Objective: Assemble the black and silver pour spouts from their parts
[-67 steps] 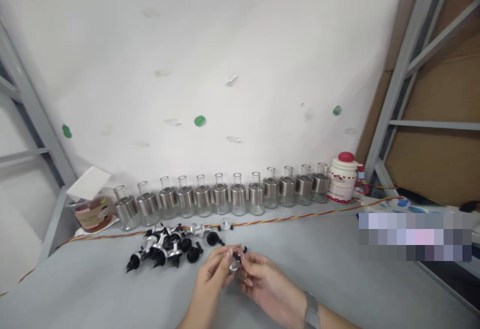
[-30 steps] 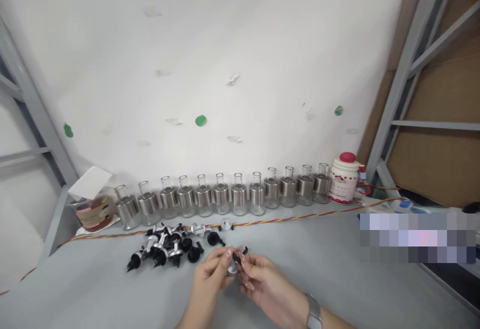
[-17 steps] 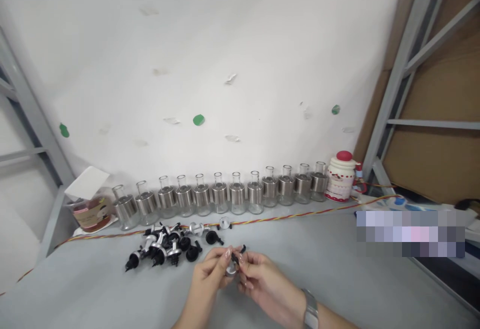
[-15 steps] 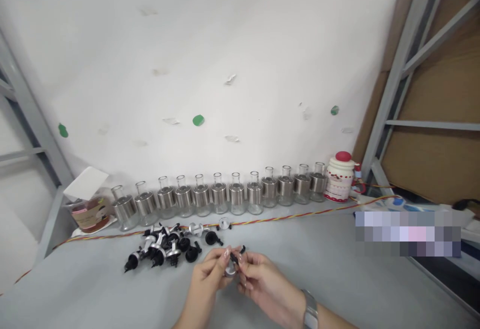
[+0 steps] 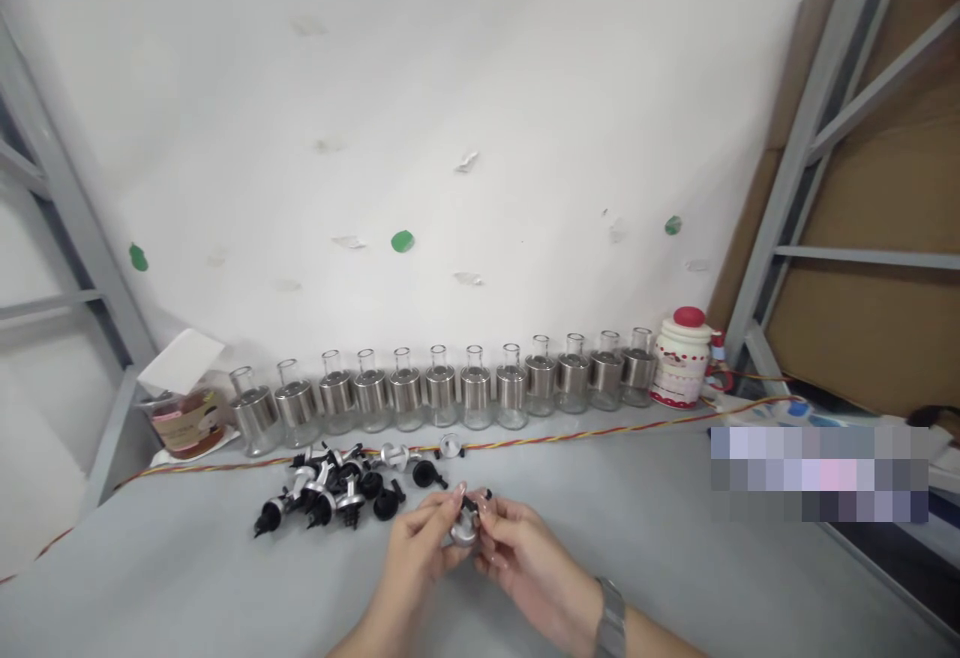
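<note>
Close to the front of the grey table, both hands meet around one silver-and-black bottle pourer [image 5: 464, 534]. My left hand [image 5: 421, 544] is closed on its left side, thumb and fingertips pinching it. From the other side my right hand [image 5: 521, 550] grips it near its black tip, which partly shows between the fingers. The fingers cover much of the pourer. Left of the hands lies a heap of similar bottle pourers [image 5: 349, 504], with silver discs, thin spouts and black stoppers. Behind it stands a row of glass bottles with steel sleeves [image 5: 406, 390], open at the neck.
A red-and-yellow twisted wire [image 5: 555, 439] runs across the table before the bottles. At the row's right end stands a white jar with a red knob [image 5: 681, 363]; at its left, a labelled container [image 5: 187, 425]. Grey metal posts [image 5: 780, 198] flank the white wall.
The hands stay together on the pourer, with small finger shifts; more of its silver disc shows now. The whole scene sits slightly further right in view.
</note>
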Tool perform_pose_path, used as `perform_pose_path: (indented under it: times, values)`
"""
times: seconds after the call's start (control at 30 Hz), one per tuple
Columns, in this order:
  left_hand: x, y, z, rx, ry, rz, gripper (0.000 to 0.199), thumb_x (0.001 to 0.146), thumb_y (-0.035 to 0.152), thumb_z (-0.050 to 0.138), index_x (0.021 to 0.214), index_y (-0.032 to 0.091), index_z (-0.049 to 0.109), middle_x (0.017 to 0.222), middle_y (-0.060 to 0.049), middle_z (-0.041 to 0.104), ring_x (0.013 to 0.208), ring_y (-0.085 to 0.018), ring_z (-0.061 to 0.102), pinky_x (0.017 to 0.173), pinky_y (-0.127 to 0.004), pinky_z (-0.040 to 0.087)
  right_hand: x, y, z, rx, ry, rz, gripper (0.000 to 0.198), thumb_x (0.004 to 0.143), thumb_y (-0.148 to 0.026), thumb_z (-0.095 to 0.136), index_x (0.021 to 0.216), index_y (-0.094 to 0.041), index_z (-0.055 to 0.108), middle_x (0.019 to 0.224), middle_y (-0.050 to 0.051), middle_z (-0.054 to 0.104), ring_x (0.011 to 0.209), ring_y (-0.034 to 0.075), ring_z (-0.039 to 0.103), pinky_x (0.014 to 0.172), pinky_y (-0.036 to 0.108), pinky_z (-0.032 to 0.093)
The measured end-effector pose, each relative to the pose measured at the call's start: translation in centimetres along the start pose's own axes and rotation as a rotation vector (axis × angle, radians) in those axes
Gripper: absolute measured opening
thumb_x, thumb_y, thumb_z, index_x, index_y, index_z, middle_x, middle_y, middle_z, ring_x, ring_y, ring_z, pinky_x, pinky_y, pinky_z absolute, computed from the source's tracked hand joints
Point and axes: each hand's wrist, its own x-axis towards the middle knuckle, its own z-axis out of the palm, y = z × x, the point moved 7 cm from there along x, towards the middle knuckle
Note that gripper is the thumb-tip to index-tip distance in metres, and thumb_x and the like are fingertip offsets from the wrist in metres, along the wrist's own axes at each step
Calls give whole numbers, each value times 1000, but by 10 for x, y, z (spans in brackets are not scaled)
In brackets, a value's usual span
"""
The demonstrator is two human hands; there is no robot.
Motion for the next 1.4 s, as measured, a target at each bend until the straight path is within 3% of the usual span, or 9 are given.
perform_pose_path:
  times: [0.17, 0.43, 0.63, 0.9, 1.4]
  values:
    - [-3, 2, 0, -40, 36, -20, 31, 54, 36, 73, 72, 12, 71, 94, -12, 62, 71, -20, 59, 56, -29, 49, -1, -6, 6, 12, -41, 4, 27, 55, -25, 73, 55, -15, 48, 45, -7, 41, 41, 5, 28, 49, 21, 26]
    - [-13, 16, 10, -76, -18, 10, 25, 59, 32, 70, 74, 11, 70, 103, -15, 59, 92, -28, 54, 64, -30, 48, -6, -14, 11, -30, -103, -76, 25, 60, -25, 70, 55, -15, 48, 54, -4, 44, 46, 6, 30, 49, 22, 23]
    - [-18, 27, 17, -8, -98, 80, 21, 64, 32, 66, 71, 13, 71, 98, -13, 58, 96, -30, 51, 63, -29, 48, -7, -16, 11, -61, -101, -74, 23, 61, -23, 69, 55, -15, 48, 53, -4, 43, 47, 7, 31, 48, 22, 22]
    - [-15, 29, 6, 227, -64, 231, 25, 65, 38, 63, 67, 15, 71, 86, -11, 56, 89, -28, 54, 50, -21, 45, -5, -8, 12, -24, -130, 18, 19, 56, -23, 72, 56, -13, 55, 47, -6, 39, 42, 6, 29, 46, 22, 21]
    - [-16, 29, 10, 226, -30, 134, 33, 63, 46, 63, 72, 15, 71, 92, -10, 63, 73, -20, 57, 51, -22, 45, -7, -9, 13, -11, -142, 44, 18, 55, -22, 72, 56, -14, 56, 47, -5, 40, 42, 6, 29, 47, 22, 21]
